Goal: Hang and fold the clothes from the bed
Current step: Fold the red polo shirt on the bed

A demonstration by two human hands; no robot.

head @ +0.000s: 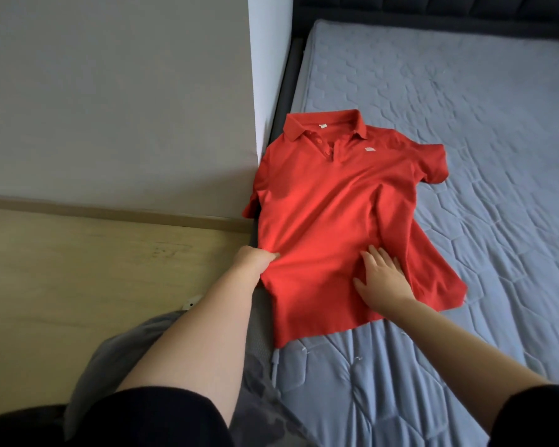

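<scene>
Two hands: my left hand (255,258) and right hand (383,280) touched the red polo shirt (329,201).
Left: fingers curled, pinching its side edge.
Right: flat, fingers spread, pressing the lower front.
Hidden: left fingertips buried in cloth.
Around: shirt lay collar-away on the quilted mattress (481,140), beside the wall (110,91).

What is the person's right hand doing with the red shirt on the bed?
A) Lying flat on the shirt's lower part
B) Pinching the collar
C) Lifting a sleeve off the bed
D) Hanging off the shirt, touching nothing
A: the right hand lies flat with its fingers spread on the lower part of the red polo shirt, near the hem, while the left hand grips the shirt's side edge.
</scene>
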